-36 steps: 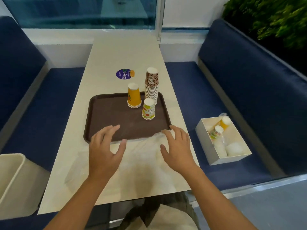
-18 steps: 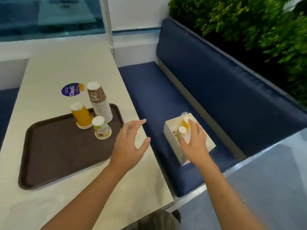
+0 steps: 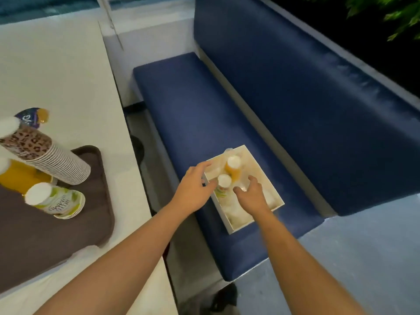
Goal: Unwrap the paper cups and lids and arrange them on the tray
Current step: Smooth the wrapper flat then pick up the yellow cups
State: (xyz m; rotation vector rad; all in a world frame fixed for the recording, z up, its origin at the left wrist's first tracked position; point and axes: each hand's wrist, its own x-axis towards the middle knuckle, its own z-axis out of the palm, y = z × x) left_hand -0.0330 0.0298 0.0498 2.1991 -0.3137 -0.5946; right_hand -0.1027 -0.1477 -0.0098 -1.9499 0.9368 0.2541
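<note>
Left hand [image 3: 193, 192] has joined right hand [image 3: 253, 196] at the white box [image 3: 256, 220], both loose-fingered, seemingly about to grip its green-print cups [image 3: 223, 181].

A white "G" on the purple sticker [image 3: 30, 117]; green cup [image 3: 61, 201] lettering unreadable.

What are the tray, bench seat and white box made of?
Tray: likely hard plastic, matte brown, moulded raised rim.
Bench seat: padded blue vinyl or faux leather, slight sheen.
White box: probably card or foam board, flat matte walls.
</note>
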